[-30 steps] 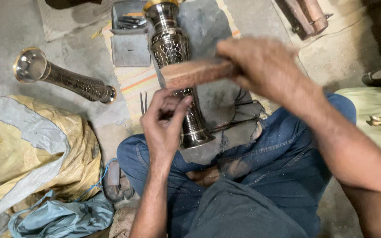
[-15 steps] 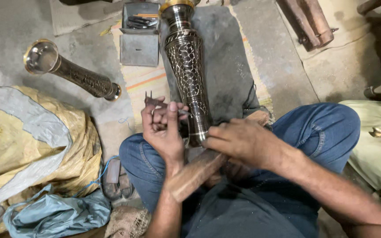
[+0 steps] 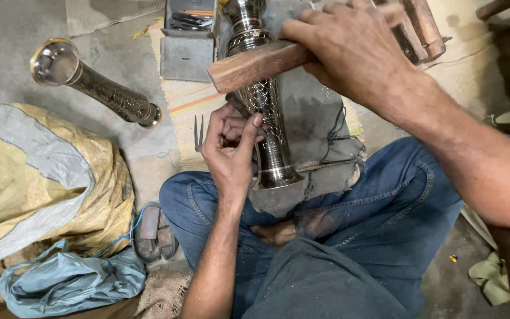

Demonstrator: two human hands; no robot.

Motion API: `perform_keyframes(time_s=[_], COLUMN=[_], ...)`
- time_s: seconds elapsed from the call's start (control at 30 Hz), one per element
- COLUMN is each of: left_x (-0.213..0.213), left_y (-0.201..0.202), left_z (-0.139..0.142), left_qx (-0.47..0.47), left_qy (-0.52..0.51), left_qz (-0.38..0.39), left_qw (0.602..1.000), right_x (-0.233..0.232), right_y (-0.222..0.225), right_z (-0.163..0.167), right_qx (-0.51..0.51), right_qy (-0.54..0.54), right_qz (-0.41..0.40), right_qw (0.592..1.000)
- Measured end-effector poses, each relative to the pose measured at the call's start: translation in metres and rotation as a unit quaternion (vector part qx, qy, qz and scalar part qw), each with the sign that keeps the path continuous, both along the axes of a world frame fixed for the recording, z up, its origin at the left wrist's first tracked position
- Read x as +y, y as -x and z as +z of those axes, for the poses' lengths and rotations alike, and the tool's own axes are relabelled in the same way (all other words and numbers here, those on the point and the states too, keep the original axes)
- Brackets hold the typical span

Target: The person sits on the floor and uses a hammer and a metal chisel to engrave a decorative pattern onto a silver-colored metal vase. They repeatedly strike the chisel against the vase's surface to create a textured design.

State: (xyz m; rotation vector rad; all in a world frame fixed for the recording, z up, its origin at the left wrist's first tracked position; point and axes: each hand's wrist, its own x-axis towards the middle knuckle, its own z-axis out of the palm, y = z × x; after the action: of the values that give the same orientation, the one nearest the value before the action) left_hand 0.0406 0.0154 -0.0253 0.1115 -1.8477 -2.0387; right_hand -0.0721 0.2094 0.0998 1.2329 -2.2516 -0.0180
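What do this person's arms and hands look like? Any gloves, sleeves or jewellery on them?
Both arms are bare from the hands up as far as the picture shows, with no sleeves in sight. The left hand and right hand wear no gloves, and no rings, watch or bracelets show. The forearms are lean, with fine hair. Below them, the person wears blue jeans and a dark grey top.

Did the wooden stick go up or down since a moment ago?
Yes. The wooden stick in the right hand went up, from beside the metal vase's base to across its upper part.
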Motion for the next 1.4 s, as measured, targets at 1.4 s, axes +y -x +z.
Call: perform_keyframes(time_s=[1.4], left_x=[-0.021], left_y=[0.031], left_z=[0.051], left_qx=[0.057], left_qy=[0.364], left_qz=[-0.232], left_qw=[0.900], right_x=[0.059], right_y=[-0.056], right_z=[-0.065], right_qx=[-0.349], right_qy=[0.215], right_qz=[-0.198], right_qw=[0.891])
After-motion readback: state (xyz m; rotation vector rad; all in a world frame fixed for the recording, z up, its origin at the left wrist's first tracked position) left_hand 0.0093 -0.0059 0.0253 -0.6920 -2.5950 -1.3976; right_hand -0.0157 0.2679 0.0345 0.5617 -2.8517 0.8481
